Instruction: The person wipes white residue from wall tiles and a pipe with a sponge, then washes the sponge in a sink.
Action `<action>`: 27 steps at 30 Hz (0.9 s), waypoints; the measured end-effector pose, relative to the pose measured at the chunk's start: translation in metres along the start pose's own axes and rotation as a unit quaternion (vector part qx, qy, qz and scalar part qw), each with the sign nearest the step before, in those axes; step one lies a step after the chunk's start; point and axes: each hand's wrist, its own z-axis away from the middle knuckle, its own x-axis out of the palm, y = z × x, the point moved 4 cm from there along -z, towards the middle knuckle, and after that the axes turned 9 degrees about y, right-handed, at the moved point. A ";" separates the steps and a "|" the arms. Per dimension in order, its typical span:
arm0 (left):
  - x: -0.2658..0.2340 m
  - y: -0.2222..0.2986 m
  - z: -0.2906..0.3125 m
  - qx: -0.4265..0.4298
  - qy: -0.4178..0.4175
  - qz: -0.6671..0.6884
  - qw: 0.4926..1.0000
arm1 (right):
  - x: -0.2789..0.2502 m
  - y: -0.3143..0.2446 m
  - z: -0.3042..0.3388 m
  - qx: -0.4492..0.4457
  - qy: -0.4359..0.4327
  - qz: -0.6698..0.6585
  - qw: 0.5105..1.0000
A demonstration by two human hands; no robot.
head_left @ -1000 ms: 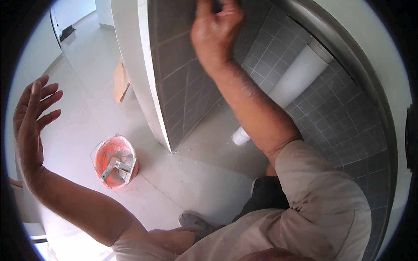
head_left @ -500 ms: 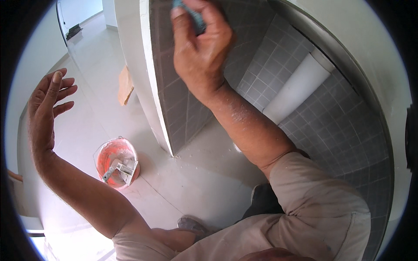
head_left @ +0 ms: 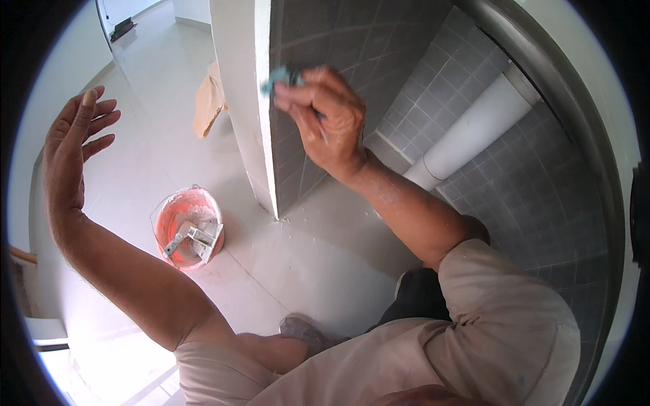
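Between the thumb and fingers of my right hand [head_left: 332,122] is a crumpled green-blue cloth [head_left: 280,80]. It lies at the white edge [head_left: 266,128] of a wall end, beside dark grey tiles [head_left: 352,40]; motion blurs the fingers a little. Out to the left, my left hand [head_left: 76,149] is raised with its fingers apart and nothing in it. Below and between my arms, an orange-red bucket [head_left: 162,223] smeared with white stands on the floor. Inside it rest a scraper-like tool with a greyish handle [head_left: 177,242] and a pale flat-bladed tool [head_left: 205,242].
A white pipe [head_left: 474,128] slants across the grey tiled wall at right. Brown paper or cardboard [head_left: 208,101] leans by the wall's foot. White crumbs [head_left: 288,218] dot the pale floor tiles. My shoe [head_left: 298,329] shows below, and a dark object [head_left: 123,29] lies far back left.
My right hand has come down and closer with the cloth, from the tiled face to the white edge. The view has shifted slightly. My left hand stays raised.
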 end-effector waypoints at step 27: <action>-0.029 -0.047 -0.024 0.056 -0.002 -0.096 0.994 | -0.086 0.156 -0.026 0.303 0.198 0.014 0.932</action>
